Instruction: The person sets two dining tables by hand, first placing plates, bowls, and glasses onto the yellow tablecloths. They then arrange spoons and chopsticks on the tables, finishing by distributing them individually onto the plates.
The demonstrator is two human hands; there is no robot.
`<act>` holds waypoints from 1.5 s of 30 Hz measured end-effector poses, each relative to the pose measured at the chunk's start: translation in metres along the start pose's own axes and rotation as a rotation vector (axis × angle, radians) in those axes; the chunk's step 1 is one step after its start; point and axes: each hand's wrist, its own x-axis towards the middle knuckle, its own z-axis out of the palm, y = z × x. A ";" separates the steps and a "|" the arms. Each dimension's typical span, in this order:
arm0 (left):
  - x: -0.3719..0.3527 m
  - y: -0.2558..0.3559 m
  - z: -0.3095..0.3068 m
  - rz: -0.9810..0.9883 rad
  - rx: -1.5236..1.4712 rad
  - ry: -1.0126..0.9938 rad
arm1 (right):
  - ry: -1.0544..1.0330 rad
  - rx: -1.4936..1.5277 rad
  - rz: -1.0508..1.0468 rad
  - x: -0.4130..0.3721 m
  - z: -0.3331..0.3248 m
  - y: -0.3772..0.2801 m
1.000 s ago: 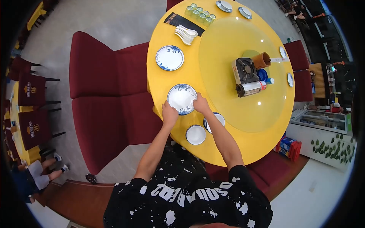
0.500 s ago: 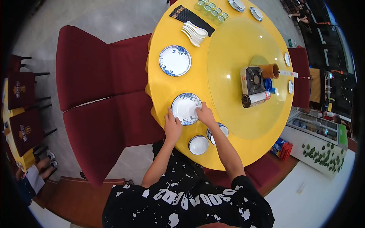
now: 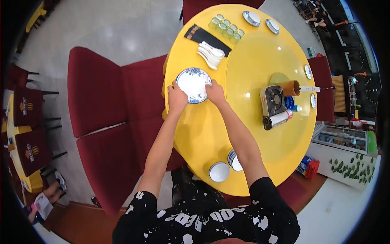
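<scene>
Both my hands grip a white plate with a blue floral rim (image 3: 193,84) over the left side of the yellow round table. My left hand (image 3: 177,96) closes on its left edge, and my right hand (image 3: 215,92) closes on its right edge. Whether another plate lies under it cannot be seen. Just beyond it are white spoons (image 3: 210,55) lying together and a bundle of black chopsticks (image 3: 199,34). Several greenish glasses (image 3: 226,28) stand behind those. Nearer my body, white bowls (image 3: 219,171) stand beside a second bowl stack (image 3: 234,160), partly hidden by my right forearm.
A glass turntable (image 3: 252,138) carries a portable gas stove (image 3: 273,99) and a brown pot (image 3: 290,88). Plates with bowls (image 3: 252,18) sit at the far edge. Dark red chairs (image 3: 101,89) line the left side. A person (image 3: 44,203) sits at lower left.
My hands have moved the held plate away from my body to where the other plate lay. Only one plate shows there now. The camera view has shifted slightly.
</scene>
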 end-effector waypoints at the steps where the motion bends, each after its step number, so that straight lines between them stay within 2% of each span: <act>1: 0.008 -0.005 0.005 0.009 0.009 -0.022 | -0.009 -0.026 -0.006 0.006 0.002 0.002; 4: 0.011 -0.015 0.009 0.218 0.142 0.095 | -0.005 -0.162 -0.079 0.014 0.008 0.006; 7: 0.010 -0.015 0.007 0.120 -0.029 0.022 | -0.025 -0.388 -0.135 0.011 0.005 0.001; 8: 0.008 -0.013 0.006 0.083 -0.084 -0.027 | -0.050 -0.338 -0.087 0.009 0.009 0.005; 10: 0.029 -0.048 0.034 0.232 -0.172 -0.026 | -0.044 -0.193 -0.027 0.009 0.016 0.016; 12: 0.016 -0.026 0.019 0.240 -0.289 -0.080 | 0.040 0.014 0.038 0.012 0.032 0.032; 13: 0.014 -0.030 0.025 0.263 -0.274 -0.027 | 0.063 0.056 0.060 0.011 0.036 0.036; 14: 0.004 -0.023 0.025 0.288 -0.252 0.026 | 0.075 0.093 0.076 0.006 0.035 0.038; 15: -0.006 -0.014 0.022 0.277 -0.255 -0.006 | 0.093 0.101 0.082 0.000 0.031 0.041; 17: -0.008 -0.033 0.043 0.294 -0.164 -0.003 | 0.104 0.117 0.088 -0.010 0.028 0.046; 20: -0.007 -0.056 0.069 0.428 -0.279 0.012 | 0.097 0.117 0.094 -0.019 0.006 0.057; 22: -0.030 -0.047 0.068 -0.030 -0.673 -0.107 | 0.106 0.113 0.112 -0.052 -0.033 0.040; 23: -0.038 -0.053 0.064 -0.016 -0.599 -0.155 | 0.104 0.094 0.073 -0.074 -0.061 0.030; 24: -0.058 -0.052 0.064 -0.070 -0.766 -0.140 | 0.151 0.206 -0.024 -0.109 -0.085 0.026; 26: -0.106 -0.060 0.069 -0.141 -0.783 -0.123 | 0.260 0.410 -0.226 -0.195 -0.140 0.027; 28: -0.162 -0.093 0.080 -0.158 -0.773 -0.144 | 0.291 0.496 -0.204 -0.311 -0.194 0.039; 29: -0.202 -0.108 0.081 -0.158 -0.742 -0.164 | 0.359 0.514 -0.189 -0.368 -0.205 0.059; 30: -0.243 -0.124 0.088 -0.146 -0.757 -0.101 | 0.436 0.535 -0.162 -0.426 -0.209 0.084; 32: -0.295 -0.184 0.119 -0.078 -0.693 0.014 | 0.564 0.632 0.017 -0.546 -0.209 0.139; 34: -0.380 -0.194 0.122 -0.261 -0.569 -0.010 | 0.753 0.643 0.258 -0.665 -0.205 0.192; 35: -0.418 -0.204 0.124 -0.324 -0.468 -0.103 | 0.820 0.644 0.377 -0.721 -0.202 0.211; 36: -0.450 -0.210 0.130 -0.389 -0.380 -0.189 | 0.994 0.644 0.434 -0.771 -0.206 0.227; 37: -0.491 -0.205 0.161 -0.460 -0.313 -0.283 | 1.131 0.566 0.473 -0.818 -0.210 0.249; 39: -0.551 -0.208 0.208 0.279 0.085 -0.836 | 1.334 0.402 0.554 -0.897 -0.210 0.278; 41: -0.587 -0.231 0.278 0.903 0.252 -0.980 | 1.435 0.116 0.608 -0.966 -0.218 0.312; 42: -0.631 -0.217 0.310 0.851 0.309 -0.857 | 1.439 0.093 0.687 -1.001 -0.220 0.335; 43: -0.698 -0.133 0.306 0.550 0.340 -0.980 | 1.438 0.079 0.760 -1.031 -0.222 0.357; 44: -0.740 -0.085 0.313 0.662 0.275 -1.003 | 1.434 0.068 0.831 -1.057 -0.224 0.378; 45: -0.781 -0.039 0.319 0.712 0.127 -1.039 | 1.418 0.189 0.906 -1.078 -0.231 0.403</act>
